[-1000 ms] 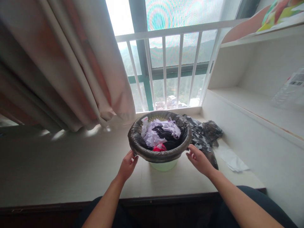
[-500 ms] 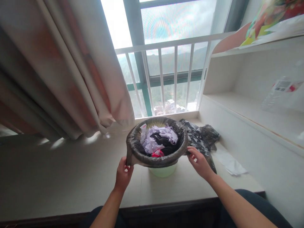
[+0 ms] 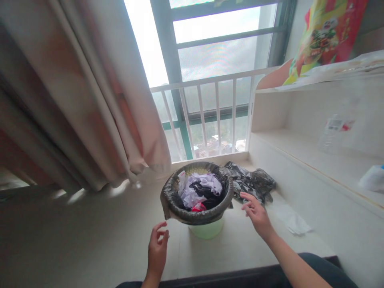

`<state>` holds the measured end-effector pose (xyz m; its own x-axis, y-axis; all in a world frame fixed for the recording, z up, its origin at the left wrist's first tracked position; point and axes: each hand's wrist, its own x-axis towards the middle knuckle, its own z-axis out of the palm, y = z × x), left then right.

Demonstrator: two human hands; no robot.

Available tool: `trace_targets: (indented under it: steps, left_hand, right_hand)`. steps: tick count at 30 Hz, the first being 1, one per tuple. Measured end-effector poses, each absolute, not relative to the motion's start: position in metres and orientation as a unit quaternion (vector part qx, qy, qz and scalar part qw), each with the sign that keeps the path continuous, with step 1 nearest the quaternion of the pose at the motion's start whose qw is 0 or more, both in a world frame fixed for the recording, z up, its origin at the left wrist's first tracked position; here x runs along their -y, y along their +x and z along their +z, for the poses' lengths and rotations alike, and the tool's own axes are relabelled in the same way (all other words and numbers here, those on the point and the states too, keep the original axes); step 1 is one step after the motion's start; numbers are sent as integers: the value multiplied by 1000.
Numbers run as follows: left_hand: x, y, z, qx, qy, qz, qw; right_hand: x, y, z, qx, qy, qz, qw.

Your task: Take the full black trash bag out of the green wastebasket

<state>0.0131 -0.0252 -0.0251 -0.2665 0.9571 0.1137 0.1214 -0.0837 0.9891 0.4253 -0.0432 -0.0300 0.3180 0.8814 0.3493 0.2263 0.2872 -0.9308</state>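
Note:
A pale green trash bin [image 3: 207, 231] stands upright on the light ledge in front of me. A black garbage bag [image 3: 192, 218] lines it, folded down over the rim. Crumpled white paper [image 3: 196, 188], some black plastic and a red wrapper [image 3: 198, 207] lie inside. My left hand [image 3: 157, 244] is just below the bag's left edge, fingers apart and holding nothing. To the right of the bin, my right hand [image 3: 255, 214] is off the bag, its fingers spread and free of any object.
A crumpled black plastic bag [image 3: 249, 180] and a white sheet [image 3: 291, 220] lie right of the bin. Shelves [image 3: 300, 148] at the right hold a clear bottle [image 3: 331, 132] and a colourful packet [image 3: 327, 36]. A curtain [image 3: 90, 100] hangs left; a white railing [image 3: 207, 120] guards the window.
Both hands have let go of the garbage bag's edges and drawn apart from it, the left hand downward. The view has tilted upward a little, so the bin sits lower.

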Motion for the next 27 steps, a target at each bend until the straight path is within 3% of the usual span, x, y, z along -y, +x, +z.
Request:
trace_targets:
  steps: [6,12,27]
  left_hand:
    - [32,20,-31,-563,369,561,482]
    - [3,25,21,-489,173,517,681]
    - [-47,12,119,-429,61,574,695]
  right_hand:
    - [41,418,-33,370,-539,449,609]
    - [26,414,-26,178,-441,673,566]
    - [-20,431,58,118,-340,705,611]
